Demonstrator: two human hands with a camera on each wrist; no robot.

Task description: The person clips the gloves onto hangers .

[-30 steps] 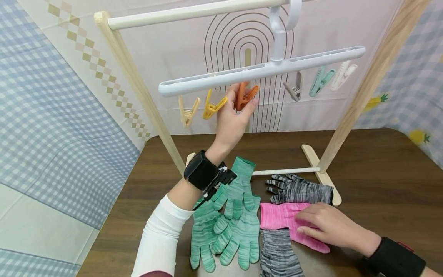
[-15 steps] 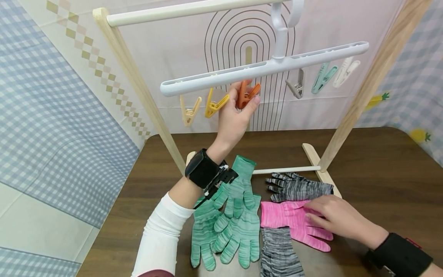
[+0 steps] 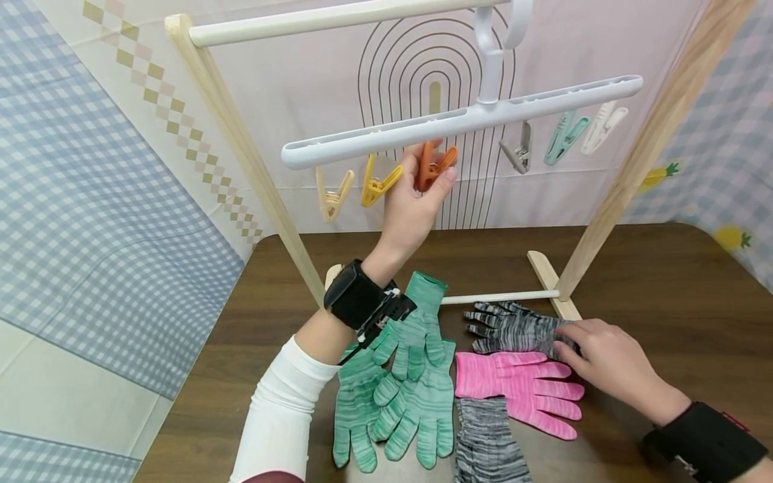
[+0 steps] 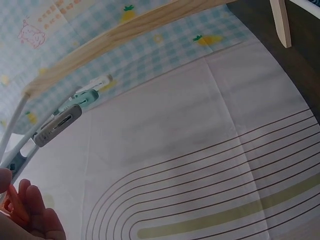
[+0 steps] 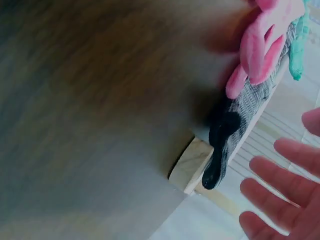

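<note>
My left hand (image 3: 424, 176) is raised under a white clip hanger (image 3: 459, 121) and pinches its orange clip (image 3: 436, 161) between thumb and fingers. The left wrist view shows those fingertips (image 4: 31, 210) on the orange clip (image 4: 14, 209). My right hand (image 3: 594, 355) lies low on the table, straight fingers touching the cuff of a grey striped glove (image 3: 513, 329). In the right wrist view the fingers (image 5: 285, 200) are spread beside that grey glove (image 5: 235, 125). A pink glove (image 3: 513, 386) lies flat just in front of it.
The hanger hangs from a wooden drying rack (image 3: 241, 147) on a dark table (image 3: 664, 282). Beige (image 3: 329, 194), yellow (image 3: 377, 184), grey (image 3: 518, 151), teal (image 3: 561, 137) and white (image 3: 604, 127) clips dangle from it. Green gloves (image 3: 417, 396) and another grey glove (image 3: 486, 443) lie near me.
My right hand slid off the pink glove, up and to the right, onto the grey glove's cuff. My left hand stayed on the orange clip.
</note>
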